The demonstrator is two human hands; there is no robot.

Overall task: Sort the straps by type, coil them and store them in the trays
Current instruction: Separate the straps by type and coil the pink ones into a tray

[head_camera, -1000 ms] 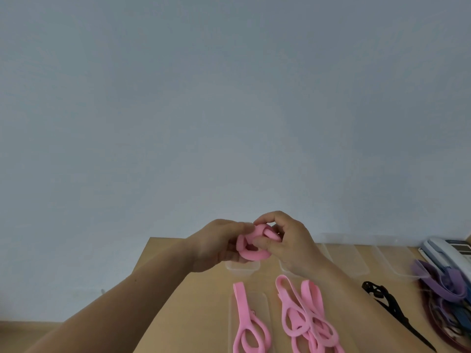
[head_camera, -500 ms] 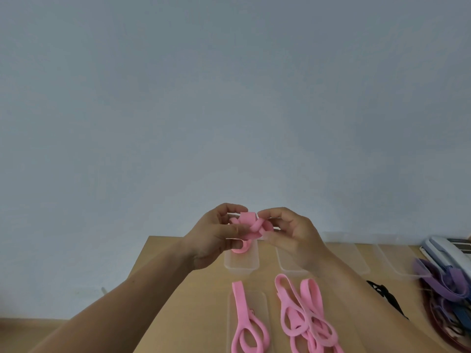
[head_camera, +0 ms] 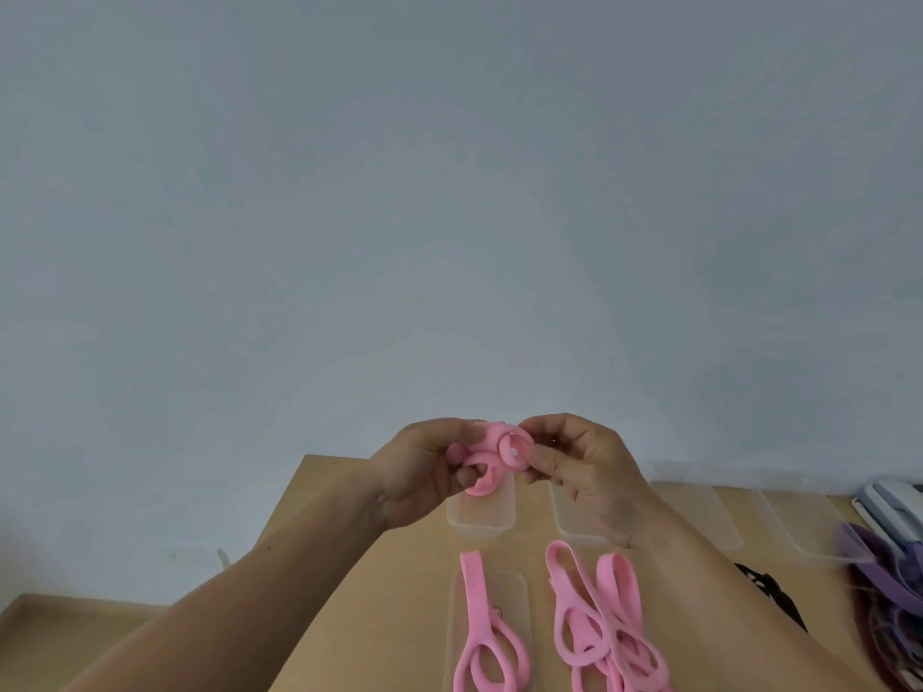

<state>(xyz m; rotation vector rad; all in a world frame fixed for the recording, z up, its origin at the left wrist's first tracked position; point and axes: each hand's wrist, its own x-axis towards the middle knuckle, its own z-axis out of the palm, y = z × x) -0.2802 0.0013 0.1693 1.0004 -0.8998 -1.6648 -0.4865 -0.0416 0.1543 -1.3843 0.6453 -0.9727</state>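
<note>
Both hands were raised just above the far edge of the wooden table point(head_camera: 399, 616), with a coiled pink strap point(head_camera: 492, 454) held between them in the air. The left hand point(head_camera: 424, 467) had its fingers and thumb curled round the left side of the coil, and the right hand point(head_camera: 584, 472) pinched the right side with thumb and fingertips. Right below the coil a clear tray point(head_camera: 482, 521) sat on the table, with more clear trays point(head_camera: 699, 511) in a row to its right, one of them partly hidden behind the right hand. Nearer the person, a single pink strap point(head_camera: 474, 606) lay stretched out over a flat clear tray point(head_camera: 514, 591), and two more pink straps point(head_camera: 607, 636) lay tangled together just beside it. A black strap point(head_camera: 769, 591) showed past the right forearm, and a heap of purple straps point(head_camera: 874, 561) lay at the right edge.
</note>
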